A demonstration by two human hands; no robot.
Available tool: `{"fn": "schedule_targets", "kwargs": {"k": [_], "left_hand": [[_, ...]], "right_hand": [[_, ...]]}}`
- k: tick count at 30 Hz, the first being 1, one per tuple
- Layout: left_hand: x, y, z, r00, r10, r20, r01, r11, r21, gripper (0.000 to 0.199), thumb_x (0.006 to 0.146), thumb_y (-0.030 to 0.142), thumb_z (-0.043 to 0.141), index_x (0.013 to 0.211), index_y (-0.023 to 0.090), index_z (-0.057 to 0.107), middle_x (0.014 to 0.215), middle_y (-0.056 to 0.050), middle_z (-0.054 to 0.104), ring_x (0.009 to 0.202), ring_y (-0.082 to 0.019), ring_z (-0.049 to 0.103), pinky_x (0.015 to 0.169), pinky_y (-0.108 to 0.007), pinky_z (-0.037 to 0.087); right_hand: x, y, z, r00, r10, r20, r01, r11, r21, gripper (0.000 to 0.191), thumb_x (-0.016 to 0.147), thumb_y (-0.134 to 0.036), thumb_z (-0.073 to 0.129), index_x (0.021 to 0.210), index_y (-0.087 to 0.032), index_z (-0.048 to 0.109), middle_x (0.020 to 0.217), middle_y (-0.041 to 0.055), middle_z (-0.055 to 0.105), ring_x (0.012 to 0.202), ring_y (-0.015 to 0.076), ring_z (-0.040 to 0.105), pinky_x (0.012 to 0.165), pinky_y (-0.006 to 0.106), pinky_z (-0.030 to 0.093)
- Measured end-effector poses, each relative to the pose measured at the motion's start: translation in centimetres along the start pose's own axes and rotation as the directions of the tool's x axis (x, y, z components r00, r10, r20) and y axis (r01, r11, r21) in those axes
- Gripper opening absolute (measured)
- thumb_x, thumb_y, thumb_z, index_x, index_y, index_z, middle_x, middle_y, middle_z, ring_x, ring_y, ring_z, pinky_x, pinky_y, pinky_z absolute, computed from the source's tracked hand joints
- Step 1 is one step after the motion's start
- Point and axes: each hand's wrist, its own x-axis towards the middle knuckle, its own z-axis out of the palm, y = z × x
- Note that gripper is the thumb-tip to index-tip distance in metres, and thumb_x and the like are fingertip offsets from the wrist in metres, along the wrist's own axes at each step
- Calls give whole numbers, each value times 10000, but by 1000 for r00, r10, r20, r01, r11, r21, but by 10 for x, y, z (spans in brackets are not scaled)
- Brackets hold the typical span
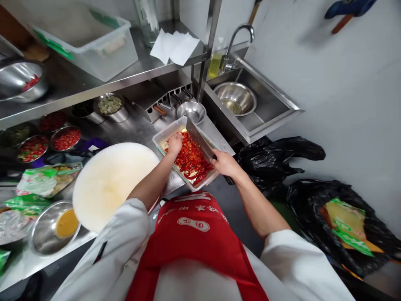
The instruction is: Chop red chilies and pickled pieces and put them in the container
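Chopped red chilies point(190, 155) lie in a clear plastic tub point(180, 122) at the counter's front edge. My right hand point(224, 163) is closed round the handle of a cleaver point(199, 137). Its broad blade slants over the tub's right side, close to the chilies. Over the left part of the tub is my left hand point(175, 143), its fingers curled down at the chilies; what they hold, if anything, is hidden. Left of the tub lies a large round white cutting board point(109, 179), wet and pale yellow in the middle.
Behind the tub sit a small steel pan point(191, 111) and a knife rack point(163, 102). A sink point(266, 106) holds a steel bowl point(236, 98). A shelf point(103, 85) overhangs several bowls of chopped food. Black bags point(300, 196) stand at right; a sauce bowl point(46, 234) stands left.
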Motion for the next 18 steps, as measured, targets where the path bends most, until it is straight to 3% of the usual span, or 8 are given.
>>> {"fn": "schedule_targets", "kwargs": {"k": [2,4,7,9,14,18], "left_hand": [[-16,-5,5,960,44,278,-134,940,313,407,995,285,303,1022,123,675,1028,-126,704,993,-197,647,903,-306,480],[-36,-6,16,873,34,487,-256,882,397,252,921,305,488,945,175,703,988,-75,720,938,-184,658,863,-264,482],[-62,0,45,751,-26,660,-332,849,411,132,775,283,664,873,217,723,927,-31,734,871,-172,675,793,-222,493],[-74,5,67,707,-94,701,-349,815,462,188,731,293,707,891,197,728,954,-69,735,894,-207,685,789,-244,508],[-90,7,97,706,-222,673,-334,733,593,378,693,409,768,956,142,715,999,-160,718,956,-315,685,823,-360,537],[-101,6,102,749,-180,637,-343,717,607,357,868,412,609,1110,153,651,1052,-162,694,987,-298,680,849,-388,529]], "right_hand": [[-2,11,-14,999,-44,7,44,994,-98,250,893,-241,502,1112,-184,609,1021,107,718,952,261,660,758,305,430],[-3,21,-25,995,-93,21,96,985,-144,241,909,-248,494,1109,-200,619,999,87,724,930,243,659,745,291,410],[-3,34,-38,986,-158,51,164,970,-179,209,917,-244,498,1073,-207,632,937,69,727,870,223,657,705,281,380],[-2,42,-43,983,-178,55,185,967,-175,194,916,-241,504,1054,-206,635,897,62,724,835,216,654,684,280,367],[-4,56,-46,979,-203,12,203,978,-57,203,928,-252,503,1074,-217,638,907,46,722,844,211,655,699,274,380],[-9,63,-40,982,-188,-15,188,982,32,236,928,-244,500,1113,-227,645,953,39,729,865,210,659,718,272,395]]}}
